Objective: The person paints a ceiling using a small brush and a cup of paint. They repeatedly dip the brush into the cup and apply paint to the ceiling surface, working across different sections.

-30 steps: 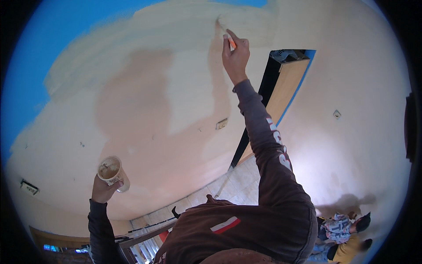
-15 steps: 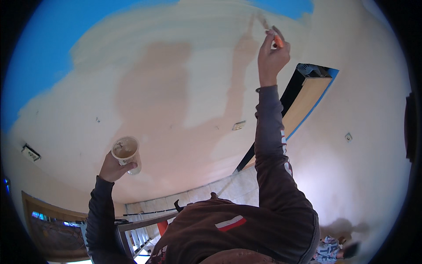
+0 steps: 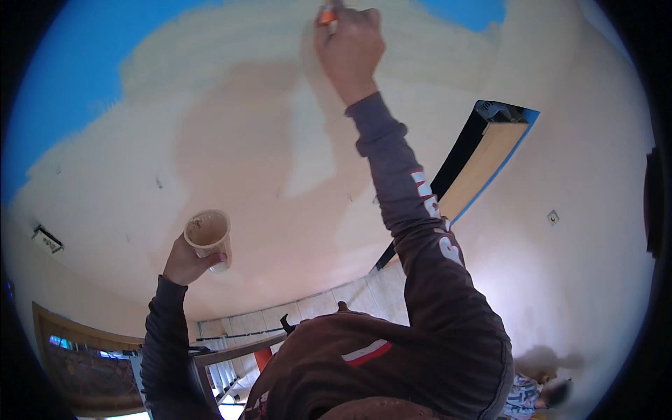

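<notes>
My left hand (image 3: 189,262) grips a clear plastic cup (image 3: 222,253), tilted so its mouth faces me, with pale paint coating its inside. Raised near the top of the view, my right hand (image 3: 351,56) is closed around a paintbrush with an orange handle (image 3: 327,17). The brush's bristles are out of sight beyond the hand and the upper edge. In front of me stretches a wall (image 3: 105,192), coated cream over much of its surface. Blue paint (image 3: 66,105) still shows at upper left, and a smaller blue patch (image 3: 465,10) lies right of my right hand.
A tall recess with a black side and a wood-coloured panel (image 3: 483,164) cuts into the wall at right. Wall boxes (image 3: 47,239) (image 3: 553,218) sit on both sides. Below left are a ladder-like frame (image 3: 227,360) and a wood-framed pane (image 3: 87,371). Another person (image 3: 521,397) is at lower right.
My right hand has swept left and slightly upward along the wall with the paintbrush. My left hand and the cup have shifted slightly to the right.
</notes>
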Demonstrator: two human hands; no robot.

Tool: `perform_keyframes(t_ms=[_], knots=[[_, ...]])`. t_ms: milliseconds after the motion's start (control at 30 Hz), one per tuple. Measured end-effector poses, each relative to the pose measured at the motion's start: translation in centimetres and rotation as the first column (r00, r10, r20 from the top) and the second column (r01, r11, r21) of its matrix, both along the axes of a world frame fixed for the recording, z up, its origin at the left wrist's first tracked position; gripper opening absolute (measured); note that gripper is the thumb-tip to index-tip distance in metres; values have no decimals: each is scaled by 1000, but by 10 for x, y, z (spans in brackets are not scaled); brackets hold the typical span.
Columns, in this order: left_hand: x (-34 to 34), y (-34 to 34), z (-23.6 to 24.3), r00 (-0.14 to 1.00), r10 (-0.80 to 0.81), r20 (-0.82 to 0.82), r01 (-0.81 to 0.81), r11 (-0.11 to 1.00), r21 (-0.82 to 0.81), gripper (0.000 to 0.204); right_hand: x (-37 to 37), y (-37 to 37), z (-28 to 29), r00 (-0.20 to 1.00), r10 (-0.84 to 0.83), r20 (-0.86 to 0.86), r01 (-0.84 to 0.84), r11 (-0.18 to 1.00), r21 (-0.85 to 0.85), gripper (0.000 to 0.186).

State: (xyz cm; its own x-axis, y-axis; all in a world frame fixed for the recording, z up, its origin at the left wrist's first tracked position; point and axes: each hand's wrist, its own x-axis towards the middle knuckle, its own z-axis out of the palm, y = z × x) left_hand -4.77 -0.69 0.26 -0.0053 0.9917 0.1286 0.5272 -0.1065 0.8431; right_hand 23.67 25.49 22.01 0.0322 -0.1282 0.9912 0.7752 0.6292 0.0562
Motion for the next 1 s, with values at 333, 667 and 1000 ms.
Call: perform_keyframes(t_ms=[333, 667, 1000], knots=[[3, 0, 1, 999, -26, 37, 24, 999, 49, 64, -128, -56, -9, 861, 494, 117, -497, 868, -9, 23], [5, 1, 2, 997, -41, 63, 39, 999, 28, 61, -53, 22, 8, 570, 817, -88, -819, 556, -143, 24], [8, -3, 6, 997, -6, 77, 6, 1000, 1, 63, 210, 105, 35, 911, 403, -94, -412, 868, -276, 21]])
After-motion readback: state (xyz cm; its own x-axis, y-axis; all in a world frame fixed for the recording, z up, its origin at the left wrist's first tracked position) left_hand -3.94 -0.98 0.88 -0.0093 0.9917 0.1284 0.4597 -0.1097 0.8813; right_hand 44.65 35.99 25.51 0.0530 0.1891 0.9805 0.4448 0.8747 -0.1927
